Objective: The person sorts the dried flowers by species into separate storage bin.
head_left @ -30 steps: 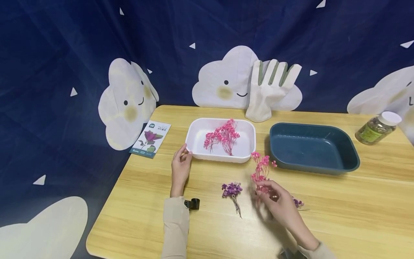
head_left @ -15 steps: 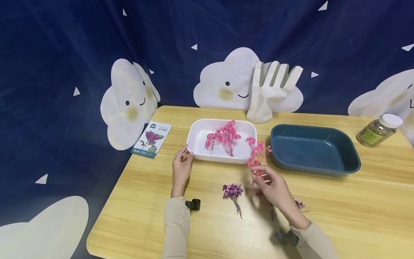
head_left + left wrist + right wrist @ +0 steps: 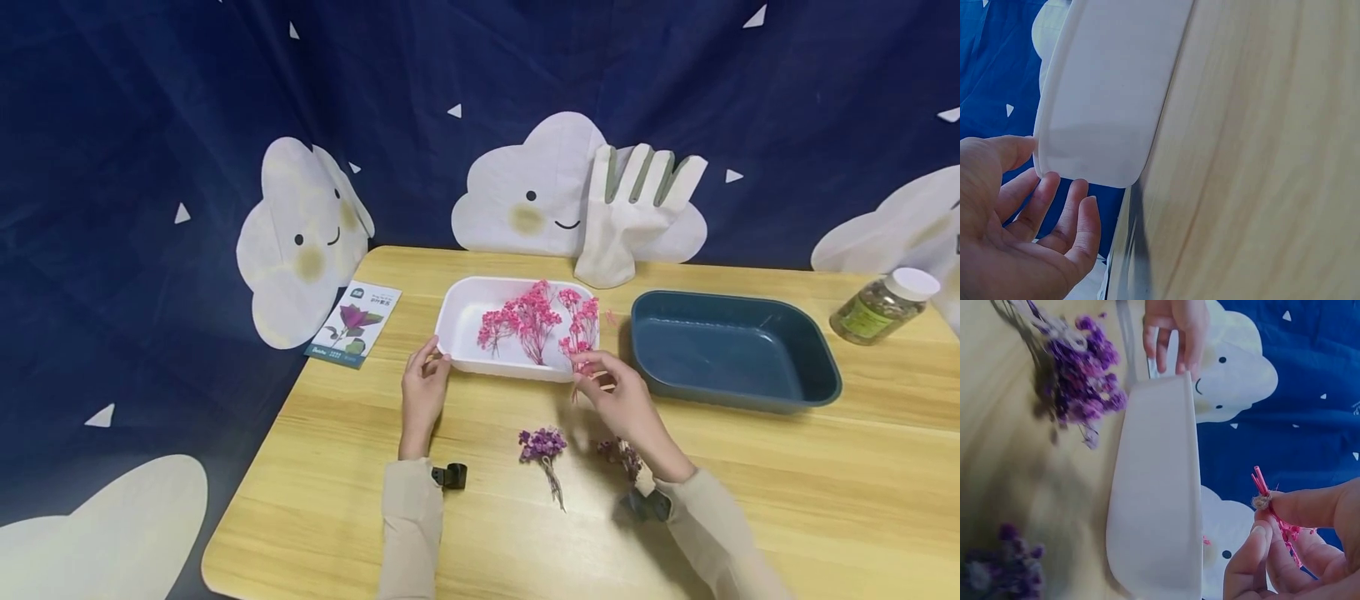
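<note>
The right hand [image 3: 627, 408] pinches the near end of a slender pink dried-flower bunch [image 3: 588, 313] pointing far over the right end of a white rectangular plastic tray [image 3: 462, 332], gripped at left by the left hand [image 3: 423, 395].

Illegible lettering [image 3: 335, 355] on packet [image 3: 351, 326], illegible green jar label [image 3: 867, 318]

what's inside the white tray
Pink flower sprigs lie inside the white tray. Another pink bunch, its stems pinched by the right hand, reaches over the tray's right end. Whatever is directly beneath the flowers is covered and can't be seen.
</note>
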The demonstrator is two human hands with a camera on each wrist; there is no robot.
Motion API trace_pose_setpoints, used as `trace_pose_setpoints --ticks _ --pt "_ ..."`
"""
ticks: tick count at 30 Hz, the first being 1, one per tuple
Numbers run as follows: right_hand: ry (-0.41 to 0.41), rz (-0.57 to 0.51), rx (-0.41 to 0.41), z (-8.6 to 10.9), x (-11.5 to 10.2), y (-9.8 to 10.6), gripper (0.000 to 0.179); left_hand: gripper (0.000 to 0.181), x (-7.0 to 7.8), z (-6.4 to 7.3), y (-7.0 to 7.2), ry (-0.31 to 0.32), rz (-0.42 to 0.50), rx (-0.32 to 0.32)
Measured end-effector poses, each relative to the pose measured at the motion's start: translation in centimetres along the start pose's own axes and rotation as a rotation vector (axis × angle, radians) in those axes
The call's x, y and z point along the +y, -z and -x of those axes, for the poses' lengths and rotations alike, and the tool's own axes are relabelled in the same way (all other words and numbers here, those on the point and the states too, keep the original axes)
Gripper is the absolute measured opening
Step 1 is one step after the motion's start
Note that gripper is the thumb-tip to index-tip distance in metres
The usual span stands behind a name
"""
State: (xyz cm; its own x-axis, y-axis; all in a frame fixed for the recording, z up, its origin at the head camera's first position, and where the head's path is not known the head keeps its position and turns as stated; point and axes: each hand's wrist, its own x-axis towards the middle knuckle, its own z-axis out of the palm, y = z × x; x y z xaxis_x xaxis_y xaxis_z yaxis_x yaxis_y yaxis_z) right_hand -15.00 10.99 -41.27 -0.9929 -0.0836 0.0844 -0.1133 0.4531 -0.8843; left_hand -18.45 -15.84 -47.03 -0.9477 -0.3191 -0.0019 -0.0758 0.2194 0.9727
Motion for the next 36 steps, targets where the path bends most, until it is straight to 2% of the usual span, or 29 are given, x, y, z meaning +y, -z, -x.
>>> trace_pose_setpoints --ticks 8,12,14,19,22,26,33,36 --pt "-0.088 -0.052 -0.072 -1.9 -0.1 -0.3 0.030 0.044 -0.1 0.1 0.0 -0.007 -0.006 -0.001" --pt "-0.079 -0.044 -0.061 -2.9 0.0 -0.7 0.029 0.045 -0.2 0.1 0.1 -0.009 0.013 -0.005" --pt "-0.062 -0.041 -0.055 -3.4 0.2 -1.1 0.029 0.045 0.5 0.4 0.2 -0.001 0.016 -0.008" --pt "-0.062 -0.075 -0.073 -4.6 0.4 -1.8 0.029 0.044 3.6 1.9 0.5 0.012 0.015 -0.014" --pt "-0.073 -0.103 -0.092 -5.3 0.5 -2.1 0.029 0.044 4.1 2.2 0.5 0.001 0.019 -0.013" --pt "-0.056 -0.135 -0.113 -6.0 0.7 -2.5 0.029 0.045 3.7 1.9 0.4 0.000 0.022 -0.011" --pt "-0.059 -0.137 -0.113 -6.9 0.7 -2.9 0.030 0.046 0.4 0.2 0.0 0.005 0.044 0.000" --pt "-0.067 -0.157 -0.114 -7.2 0.6 -3.0 0.030 0.045 -0.1 0.0 -0.1 -0.007 0.042 0.005"
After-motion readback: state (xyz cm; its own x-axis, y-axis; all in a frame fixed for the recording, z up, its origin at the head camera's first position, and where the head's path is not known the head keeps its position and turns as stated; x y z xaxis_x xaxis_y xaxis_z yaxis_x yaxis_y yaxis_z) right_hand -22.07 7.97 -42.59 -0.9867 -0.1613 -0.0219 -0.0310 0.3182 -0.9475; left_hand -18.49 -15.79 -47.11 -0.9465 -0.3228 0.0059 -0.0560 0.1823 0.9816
